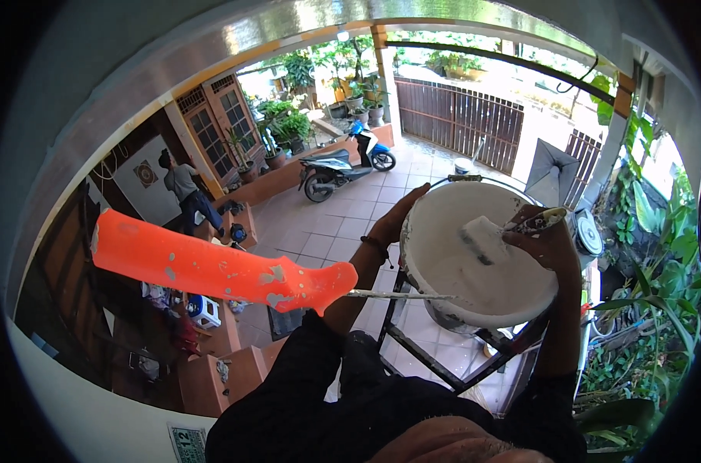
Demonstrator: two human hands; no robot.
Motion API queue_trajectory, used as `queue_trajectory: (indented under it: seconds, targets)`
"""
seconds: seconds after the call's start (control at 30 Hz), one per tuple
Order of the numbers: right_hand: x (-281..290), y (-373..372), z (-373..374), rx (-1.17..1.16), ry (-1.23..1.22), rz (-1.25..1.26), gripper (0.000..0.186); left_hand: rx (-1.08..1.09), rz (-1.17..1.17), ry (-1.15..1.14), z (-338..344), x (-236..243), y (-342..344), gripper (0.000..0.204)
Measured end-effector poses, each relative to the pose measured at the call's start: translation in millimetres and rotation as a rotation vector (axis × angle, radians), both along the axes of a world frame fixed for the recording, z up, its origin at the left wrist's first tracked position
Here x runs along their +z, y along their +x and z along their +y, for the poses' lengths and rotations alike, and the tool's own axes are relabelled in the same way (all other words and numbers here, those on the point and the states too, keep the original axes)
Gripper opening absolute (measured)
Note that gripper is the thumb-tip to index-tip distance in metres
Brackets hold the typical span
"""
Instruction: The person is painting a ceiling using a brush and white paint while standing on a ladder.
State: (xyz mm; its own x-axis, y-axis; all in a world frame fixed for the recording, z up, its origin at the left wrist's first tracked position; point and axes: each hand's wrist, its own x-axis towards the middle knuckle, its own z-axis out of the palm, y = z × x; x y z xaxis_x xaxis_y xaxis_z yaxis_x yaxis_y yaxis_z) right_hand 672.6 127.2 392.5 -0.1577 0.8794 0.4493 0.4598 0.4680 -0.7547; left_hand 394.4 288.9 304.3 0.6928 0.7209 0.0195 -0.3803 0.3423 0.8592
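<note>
A large white bucket point(448, 272) with white paint inside sits on a dark metal frame point(431, 361) high above a tiled floor. My left hand point(395, 222) grips the bucket's left rim. My right hand point(549, 245) holds a paintbrush point(485, 236) whose white-coated bristles are down inside the bucket. An orange, paint-speckled roller handle point(212, 267) juts out to the left close to the camera. Its thin metal rod point(401, 295) runs right across my left forearm to the bucket's edge. What holds the handle is hidden.
Far below stand a blue and grey scooter point(341, 167), a person by a wooden door point(185, 193) and a brown slatted gate point(460, 116). Leafy plants point(659, 309) crowd the right side. A white wall point(88, 409) curves along the lower left.
</note>
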Motion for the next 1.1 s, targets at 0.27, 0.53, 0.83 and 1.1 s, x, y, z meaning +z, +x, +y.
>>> queue_trajectory:
  seconds: [0.27,0.53,0.83,1.1]
  targets:
    - [7,0,-8,0.060,-0.014,0.058,0.017,0.105,0.040,-0.018,-27,-3,7,0.056]
    - [5,6,-3,0.079,-0.053,0.056,0.019,0.182,0.234,0.064,-8,-10,3,0.059]
    - [7,4,-2,0.058,-0.041,-0.015,0.016,0.127,0.153,0.010,-22,8,9,0.060]
    - [7,-2,0,0.033,0.024,-0.080,0.017,0.185,0.059,-0.165,-11,-11,6,0.054]
